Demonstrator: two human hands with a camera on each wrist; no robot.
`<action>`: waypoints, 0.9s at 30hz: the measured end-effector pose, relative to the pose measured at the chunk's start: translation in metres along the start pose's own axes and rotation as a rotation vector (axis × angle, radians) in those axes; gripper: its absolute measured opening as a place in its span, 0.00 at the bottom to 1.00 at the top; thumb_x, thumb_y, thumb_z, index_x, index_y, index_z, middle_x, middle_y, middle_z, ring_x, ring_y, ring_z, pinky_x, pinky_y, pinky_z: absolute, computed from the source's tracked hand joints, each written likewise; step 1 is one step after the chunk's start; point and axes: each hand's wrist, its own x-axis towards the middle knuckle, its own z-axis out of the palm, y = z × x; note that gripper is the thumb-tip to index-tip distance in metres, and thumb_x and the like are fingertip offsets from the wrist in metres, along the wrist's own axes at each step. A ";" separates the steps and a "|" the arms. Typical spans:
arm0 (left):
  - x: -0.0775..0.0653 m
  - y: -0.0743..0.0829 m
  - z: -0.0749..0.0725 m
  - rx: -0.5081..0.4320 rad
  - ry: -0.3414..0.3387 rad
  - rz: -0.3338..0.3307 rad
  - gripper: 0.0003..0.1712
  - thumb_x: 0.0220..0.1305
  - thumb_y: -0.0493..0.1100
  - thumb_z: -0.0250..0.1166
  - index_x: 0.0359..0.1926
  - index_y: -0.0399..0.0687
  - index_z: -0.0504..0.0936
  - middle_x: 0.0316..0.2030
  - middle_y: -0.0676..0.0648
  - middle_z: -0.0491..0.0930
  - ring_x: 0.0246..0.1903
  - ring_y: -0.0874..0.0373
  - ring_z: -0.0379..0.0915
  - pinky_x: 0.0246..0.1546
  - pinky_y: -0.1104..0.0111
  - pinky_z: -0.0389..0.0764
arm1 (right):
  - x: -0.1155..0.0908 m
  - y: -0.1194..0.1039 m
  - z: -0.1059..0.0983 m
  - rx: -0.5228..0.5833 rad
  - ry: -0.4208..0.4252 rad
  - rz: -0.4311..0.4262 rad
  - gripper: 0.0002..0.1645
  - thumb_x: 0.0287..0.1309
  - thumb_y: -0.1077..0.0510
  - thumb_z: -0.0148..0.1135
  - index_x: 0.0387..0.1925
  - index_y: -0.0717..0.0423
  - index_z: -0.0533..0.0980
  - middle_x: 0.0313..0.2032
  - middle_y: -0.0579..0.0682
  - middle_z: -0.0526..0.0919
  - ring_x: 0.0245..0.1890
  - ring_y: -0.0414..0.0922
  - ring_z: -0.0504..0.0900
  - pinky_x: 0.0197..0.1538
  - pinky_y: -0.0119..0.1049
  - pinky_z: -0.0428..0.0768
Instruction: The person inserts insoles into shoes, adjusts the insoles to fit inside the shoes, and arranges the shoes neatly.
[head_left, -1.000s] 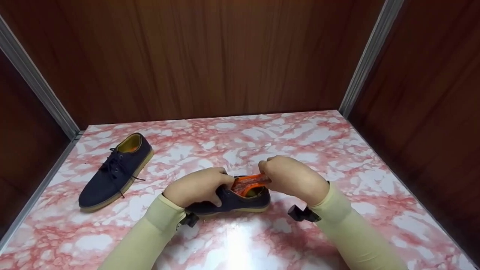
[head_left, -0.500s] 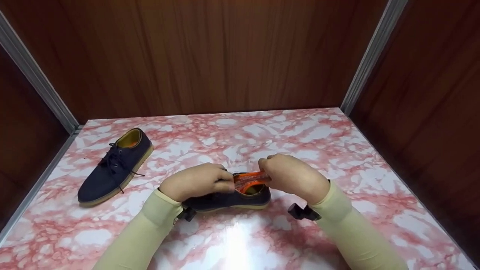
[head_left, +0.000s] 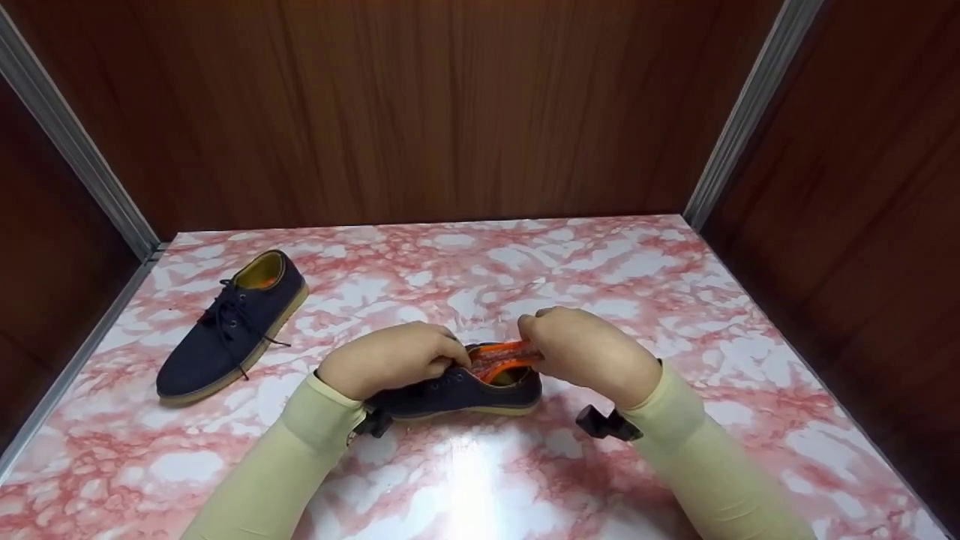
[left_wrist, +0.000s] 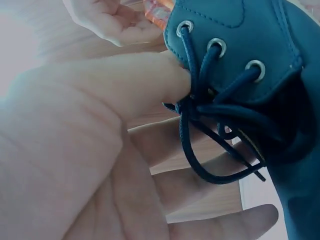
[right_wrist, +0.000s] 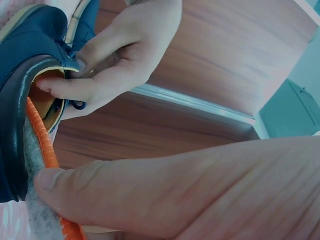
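Note:
A dark blue lace-up shoe (head_left: 472, 396) lies sideways on the table, its toe partly under my left hand (head_left: 394, 361). That hand pinches the upper at the front of the opening; in the right wrist view its index finger (right_wrist: 65, 87) reaches inside. The left wrist view shows the tied laces (left_wrist: 189, 106) beside its thumb, the other fingers spread behind. My right hand (head_left: 589, 354) pinches one end of an orange-edged insole (head_left: 501, 361) at the heel. The insole slants into the opening, its front part hidden inside; its grey felt underside (right_wrist: 35, 160) shows in the right wrist view.
The matching blue shoe (head_left: 225, 337) stands to the left, laces loose over its side, with orange visible inside. Beneath everything is a red-and-white marbled tabletop (head_left: 637, 270). Brown wood-grain panels (head_left: 450, 112) with metal corner strips enclose the back and sides.
My left thumb has left the shoe's side, and the hand has moved up to pinch the front of the opening. The right hand keeps its hold on the insole, nearly still.

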 end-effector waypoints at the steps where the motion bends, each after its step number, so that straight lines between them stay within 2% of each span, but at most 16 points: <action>1: 0.000 0.000 0.001 0.003 0.003 0.001 0.16 0.78 0.34 0.61 0.58 0.49 0.91 0.54 0.45 0.90 0.54 0.52 0.86 0.60 0.55 0.86 | 0.000 -0.001 0.001 0.002 -0.006 0.004 0.12 0.64 0.56 0.80 0.37 0.56 0.82 0.30 0.52 0.84 0.27 0.44 0.78 0.34 0.40 0.79; 6: -0.001 -0.003 0.007 0.058 0.056 0.025 0.10 0.79 0.37 0.64 0.51 0.52 0.89 0.48 0.47 0.89 0.44 0.55 0.83 0.51 0.58 0.86 | -0.001 -0.004 0.003 -0.022 0.004 0.001 0.12 0.64 0.57 0.79 0.36 0.57 0.81 0.29 0.52 0.84 0.27 0.46 0.80 0.34 0.41 0.81; 12: 0.000 -0.007 0.007 0.073 0.099 0.027 0.09 0.79 0.37 0.64 0.50 0.55 0.88 0.44 0.49 0.89 0.40 0.56 0.80 0.48 0.58 0.85 | -0.001 -0.005 0.005 -0.058 0.040 -0.020 0.10 0.65 0.60 0.77 0.36 0.57 0.80 0.28 0.53 0.83 0.26 0.47 0.80 0.32 0.42 0.81; 15: -0.002 -0.010 0.005 0.019 0.061 0.018 0.10 0.80 0.37 0.62 0.52 0.54 0.87 0.46 0.49 0.88 0.43 0.55 0.81 0.52 0.57 0.85 | -0.001 -0.006 0.004 -0.050 0.032 -0.023 0.10 0.66 0.60 0.76 0.37 0.58 0.80 0.29 0.53 0.83 0.26 0.47 0.80 0.32 0.43 0.81; 19: -0.004 -0.013 0.003 -0.096 -0.025 -0.041 0.10 0.78 0.44 0.60 0.52 0.57 0.86 0.48 0.50 0.85 0.46 0.55 0.77 0.53 0.58 0.80 | -0.001 -0.006 0.003 -0.038 0.016 -0.021 0.11 0.65 0.59 0.77 0.38 0.57 0.80 0.29 0.53 0.83 0.26 0.46 0.80 0.32 0.42 0.81; 21: -0.004 -0.013 0.002 -0.121 -0.049 -0.064 0.10 0.71 0.46 0.65 0.51 0.59 0.85 0.47 0.51 0.83 0.44 0.56 0.76 0.51 0.60 0.78 | -0.002 -0.005 0.003 -0.030 0.018 -0.020 0.11 0.65 0.59 0.77 0.38 0.57 0.80 0.29 0.53 0.83 0.27 0.46 0.80 0.33 0.42 0.81; 23: -0.004 -0.012 0.003 -0.122 -0.065 -0.079 0.14 0.63 0.44 0.72 0.49 0.59 0.83 0.46 0.51 0.80 0.43 0.56 0.74 0.48 0.62 0.76 | -0.002 -0.005 0.004 -0.025 0.026 -0.021 0.11 0.64 0.59 0.78 0.37 0.57 0.80 0.29 0.52 0.83 0.27 0.46 0.80 0.32 0.42 0.81; 27: -0.001 -0.008 0.006 -0.057 -0.078 -0.076 0.25 0.54 0.38 0.83 0.47 0.58 0.79 0.46 0.50 0.77 0.42 0.55 0.72 0.45 0.63 0.75 | -0.001 -0.005 0.004 -0.022 0.020 -0.026 0.11 0.65 0.59 0.77 0.38 0.57 0.80 0.29 0.53 0.84 0.27 0.46 0.81 0.32 0.42 0.82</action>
